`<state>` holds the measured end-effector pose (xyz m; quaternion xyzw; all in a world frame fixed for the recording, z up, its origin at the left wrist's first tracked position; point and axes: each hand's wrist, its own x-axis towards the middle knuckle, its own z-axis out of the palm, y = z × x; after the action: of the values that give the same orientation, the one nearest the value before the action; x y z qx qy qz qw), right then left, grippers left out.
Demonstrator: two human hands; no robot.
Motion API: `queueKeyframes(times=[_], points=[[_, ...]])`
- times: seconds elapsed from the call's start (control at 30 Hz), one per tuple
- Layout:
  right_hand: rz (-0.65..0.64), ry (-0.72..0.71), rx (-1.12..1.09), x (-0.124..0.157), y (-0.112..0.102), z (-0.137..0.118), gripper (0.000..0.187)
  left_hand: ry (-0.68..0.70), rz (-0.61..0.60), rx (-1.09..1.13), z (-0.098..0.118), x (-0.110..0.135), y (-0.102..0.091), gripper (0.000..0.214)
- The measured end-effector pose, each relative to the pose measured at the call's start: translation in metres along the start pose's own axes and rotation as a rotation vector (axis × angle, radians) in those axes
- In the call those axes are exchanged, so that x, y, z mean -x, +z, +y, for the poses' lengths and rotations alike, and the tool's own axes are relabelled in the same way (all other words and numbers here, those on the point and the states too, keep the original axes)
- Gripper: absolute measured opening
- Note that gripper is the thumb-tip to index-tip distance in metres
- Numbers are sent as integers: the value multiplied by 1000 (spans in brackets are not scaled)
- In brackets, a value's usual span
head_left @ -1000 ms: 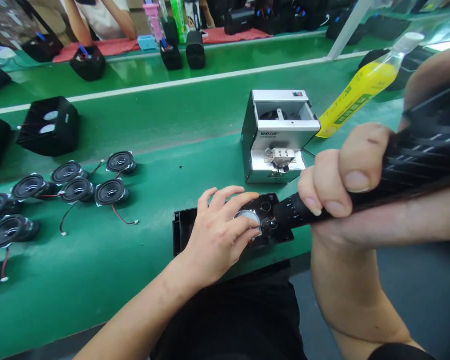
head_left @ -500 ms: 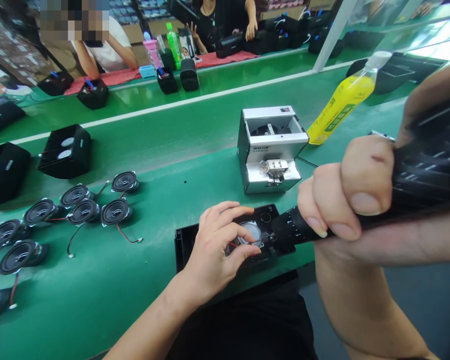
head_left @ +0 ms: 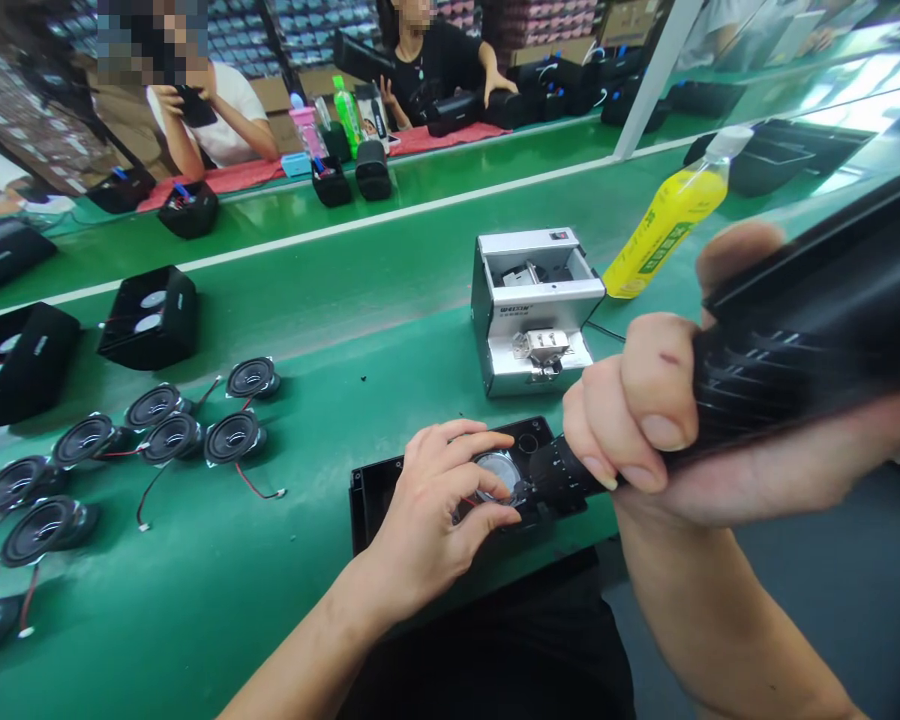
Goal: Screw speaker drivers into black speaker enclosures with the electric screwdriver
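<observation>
Head view: R hand point(head_left: 645, 410) wraps black driver point(head_left: 810, 350); L hand point(head_left: 431, 505) spread over grey disc point(head_left: 499, 466) in black case point(head_left: 373, 484) on surface point(head_left: 270, 580), can't tell if pinching. Prob. best: driver straight, press gently.

You have a lane of open worktop point(head_left: 379, 330) between the loudspeakers point(head_left: 232, 438) on your left and the silver machine point(head_left: 510, 325). That machine blocks the way just beyond the black housing point(head_left: 544, 428), with the yellow bottle point(head_left: 667, 235) beside it. Your right hand point(head_left: 637, 420) and its black tool point(head_left: 817, 330) fill the near right side.
</observation>
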<state>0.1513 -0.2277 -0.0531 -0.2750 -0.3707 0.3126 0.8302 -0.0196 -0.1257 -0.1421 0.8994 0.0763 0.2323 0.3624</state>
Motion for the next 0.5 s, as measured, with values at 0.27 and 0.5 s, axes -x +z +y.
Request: queueKeyframes(times=[0.27, 0.5], points=[[-37, 29, 86, 9, -15, -4, 29, 65, -184, -176, 4, 0, -9, 49], [-12, 38, 176, 20, -26, 3, 41, 4, -386, -432, 5, 8, -21, 84]])
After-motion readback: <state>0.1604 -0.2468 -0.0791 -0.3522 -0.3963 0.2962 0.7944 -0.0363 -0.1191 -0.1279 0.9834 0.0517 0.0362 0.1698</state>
